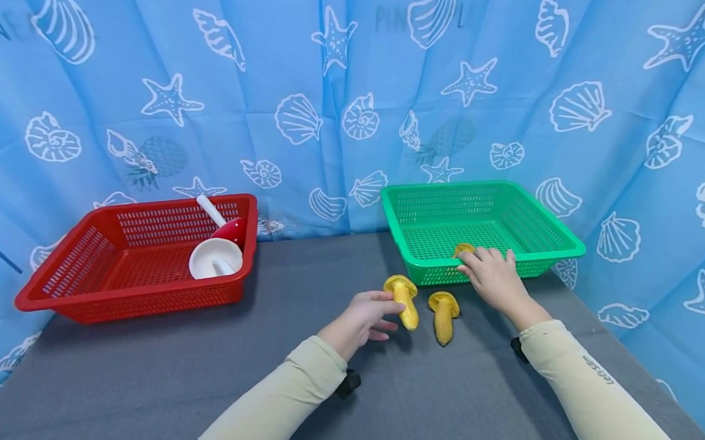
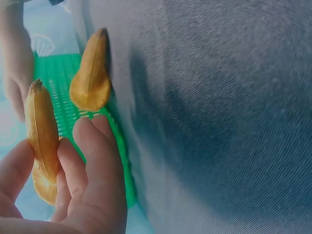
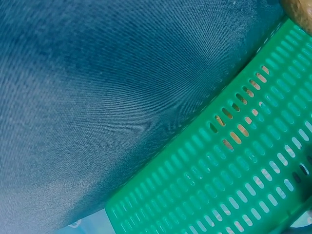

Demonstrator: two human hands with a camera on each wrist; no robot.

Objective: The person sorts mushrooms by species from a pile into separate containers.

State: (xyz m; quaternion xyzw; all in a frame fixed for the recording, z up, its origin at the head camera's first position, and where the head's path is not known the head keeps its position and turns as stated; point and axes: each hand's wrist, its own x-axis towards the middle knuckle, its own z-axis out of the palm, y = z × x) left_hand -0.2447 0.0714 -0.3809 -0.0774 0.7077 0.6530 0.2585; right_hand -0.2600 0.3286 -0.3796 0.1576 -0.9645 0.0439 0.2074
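A yellow mushroom [image 1: 408, 308] with a broad cap is pinched by its stem between the thumb and fingers of my left hand [image 1: 365, 322], above the table. In the left wrist view its stem end [image 2: 40, 112] points up. Another yellow mushroom [image 1: 443, 320] lies on the cloth between my hands. My right hand [image 1: 496, 279] reaches over the front rim of the green basket [image 1: 408, 259] and holds a third mushroom [image 1: 464, 249] just inside, its cap showing above the rim. The basket wall [image 3: 195, 165] hides most of that hand's fingertips in the right wrist view.
A red basket [image 1: 138, 304] stands on the left, holding a white bowl [image 1: 205, 254], a red utensil [image 1: 233, 231] and white handles. Grey cloth [image 1: 194, 379] covers the table. A blue shell-patterned curtain [image 1: 364, 57] hangs behind both baskets.
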